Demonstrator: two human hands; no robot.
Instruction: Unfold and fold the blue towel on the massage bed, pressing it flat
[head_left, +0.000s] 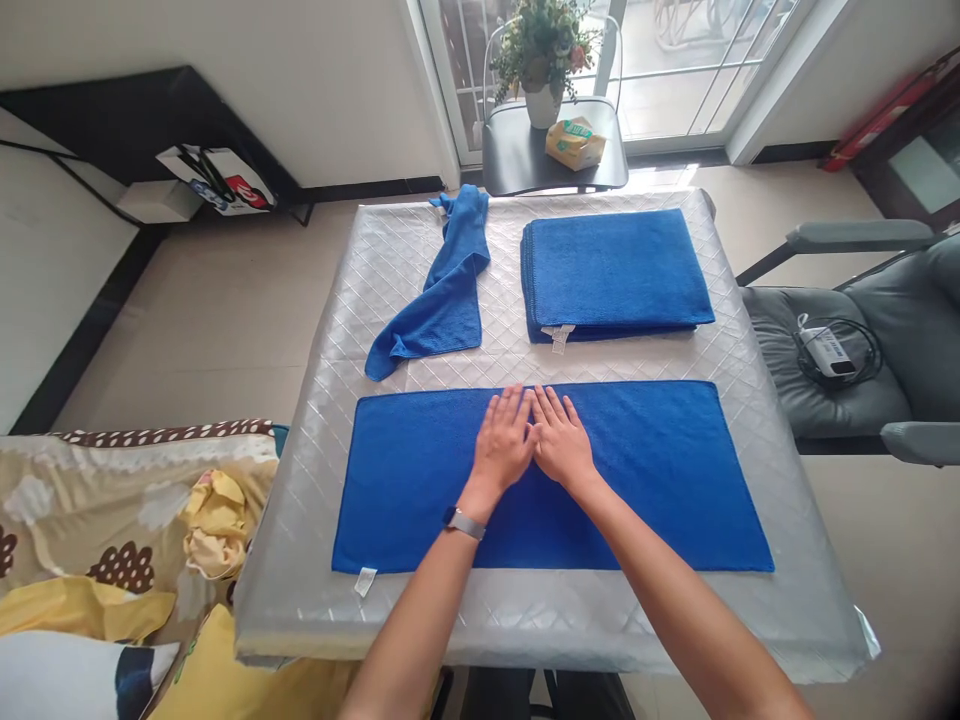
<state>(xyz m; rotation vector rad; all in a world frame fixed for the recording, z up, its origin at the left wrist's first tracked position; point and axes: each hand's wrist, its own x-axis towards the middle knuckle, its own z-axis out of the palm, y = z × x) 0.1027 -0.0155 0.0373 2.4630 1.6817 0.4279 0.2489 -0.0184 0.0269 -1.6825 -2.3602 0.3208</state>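
A long blue towel (660, 480) lies spread flat across the near part of the silver quilted table (315, 590). My left hand (504, 440) and my right hand (561, 436) rest side by side on the towel's middle, palms down, fingers stretched out and touching each other. A watch sits on my left wrist. Behind, at the right, a stack of folded blue towels (615, 272) lies on the table. At the back left a crumpled blue towel (442, 295) lies loose.
A small black table (525, 160) with a potted plant (543, 60) and a tissue pack (575, 142) stands beyond the far edge. A grey armchair (885, 340) holding a charger and cable is at the right. Patterned bedding (112, 560) lies at the left.
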